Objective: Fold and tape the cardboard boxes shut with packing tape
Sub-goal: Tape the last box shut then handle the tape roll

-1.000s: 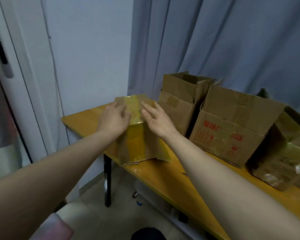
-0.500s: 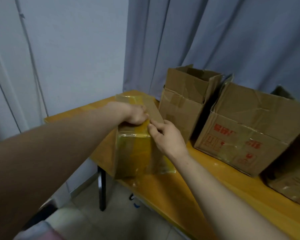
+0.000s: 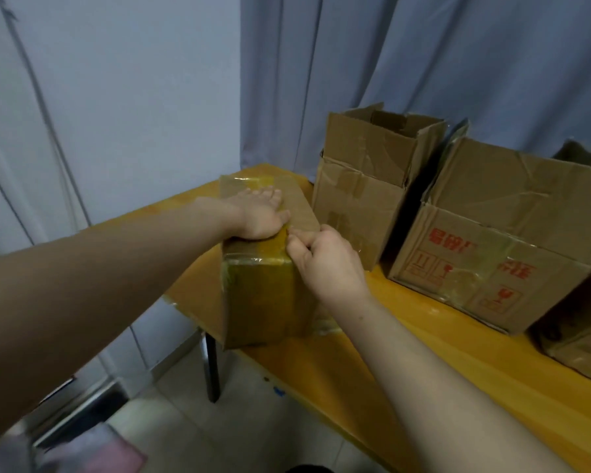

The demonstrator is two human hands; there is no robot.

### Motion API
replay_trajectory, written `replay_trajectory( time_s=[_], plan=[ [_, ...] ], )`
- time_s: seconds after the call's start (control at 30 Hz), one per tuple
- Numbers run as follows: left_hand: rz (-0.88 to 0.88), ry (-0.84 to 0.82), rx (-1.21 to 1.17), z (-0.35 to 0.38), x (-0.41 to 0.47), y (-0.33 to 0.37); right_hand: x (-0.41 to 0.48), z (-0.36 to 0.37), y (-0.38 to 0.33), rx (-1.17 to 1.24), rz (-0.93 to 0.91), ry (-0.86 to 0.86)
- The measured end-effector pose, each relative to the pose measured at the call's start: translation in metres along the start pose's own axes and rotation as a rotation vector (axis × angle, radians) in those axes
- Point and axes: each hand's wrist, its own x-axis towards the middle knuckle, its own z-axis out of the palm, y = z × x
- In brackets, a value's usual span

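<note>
A small cardboard box (image 3: 263,298) wrapped in glossy yellowish tape stands at the near left end of the table. My left hand (image 3: 260,213) lies flat on its closed top, fingers spread, pressing down. My right hand (image 3: 325,264) is at the box's right top edge, fingers curled and pinching at the tape or flap edge there; what it pinches is too small to tell. No tape roll is in view.
The yellow wooden table (image 3: 440,363) has its left corner close to the small box. An open tall box (image 3: 372,186) and a wide box with red print (image 3: 498,240) stand behind right. Another box (image 3: 584,339) sits at the far right. Grey curtain behind.
My left hand has opened from curled to flat on the box top. My right hand has stayed at the right top edge. The view has moved closer.
</note>
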Motion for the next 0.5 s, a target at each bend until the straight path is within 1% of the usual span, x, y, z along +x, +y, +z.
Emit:
replay_trajectory(
  time_s=[0.17,0.23,0.3,0.4,0.43,0.5],
  plan=[
    [0.162,0.044,-0.079,0.015,-0.073,0.010,0.000,0.003,-0.001,-0.036,-0.036,0.009],
    [0.199,0.111,-0.080,0.023,-0.092,0.006,0.001,0.007,-0.002,-0.135,-0.085,0.030],
    [0.234,0.191,-0.029,0.028,-0.100,0.000,0.000,0.009,-0.002,-0.209,-0.175,0.064],
    [0.277,0.215,-0.050,0.029,-0.103,-0.004,-0.005,0.010,0.007,-0.106,-0.383,0.087],
    [0.284,0.209,-0.064,0.028,-0.103,-0.003,-0.006,0.010,0.012,-0.109,-0.434,0.092],
    [0.273,0.196,-0.063,0.028,-0.101,-0.003,-0.008,0.014,0.019,-0.242,-0.482,0.166]
  ],
)
